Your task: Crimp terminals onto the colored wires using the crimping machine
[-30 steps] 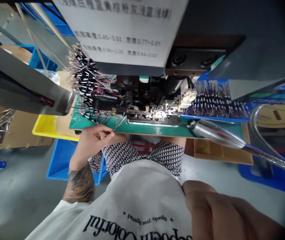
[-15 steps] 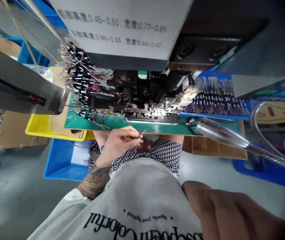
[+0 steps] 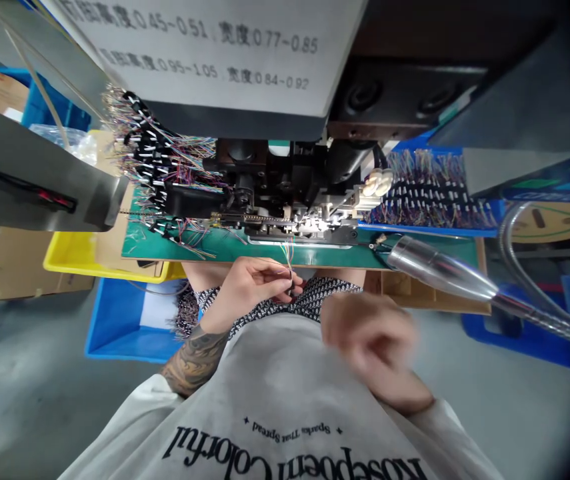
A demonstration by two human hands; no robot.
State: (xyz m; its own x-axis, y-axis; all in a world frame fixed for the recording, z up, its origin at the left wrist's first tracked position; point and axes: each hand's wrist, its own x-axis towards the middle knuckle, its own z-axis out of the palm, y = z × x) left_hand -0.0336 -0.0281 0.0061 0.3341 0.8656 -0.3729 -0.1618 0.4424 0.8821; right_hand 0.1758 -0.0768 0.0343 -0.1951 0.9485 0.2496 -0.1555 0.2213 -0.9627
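The left hand (image 3: 257,283) has its thumb and fingers pinched together on a small wire bundle (image 3: 289,255), whose thin coloured ends fan upward, just in front of the green counter (image 3: 359,257) and above the person's lap. The right hand (image 3: 372,333) is apart from it, in front of the shirt (image 3: 285,393), blurred with its fingers looking curled; whether it has hold of anything, I cannot tell. Beyond the bundle stands the machine (image 3: 275,177), its working area brightly lit and a printed sheet (image 3: 205,53) on its front. Left of the machine is a heap of wires (image 3: 147,157) with black sleeves and white tips; on the right, similar wires in rows (image 3: 429,193) lie in a blue tray (image 3: 445,231). A lamp (image 3: 439,272) on a bendable metal neck reaches in over the counter from the right. At the left are a yellow tray (image 3: 82,265) and, lower, a blue bin (image 3: 115,341).
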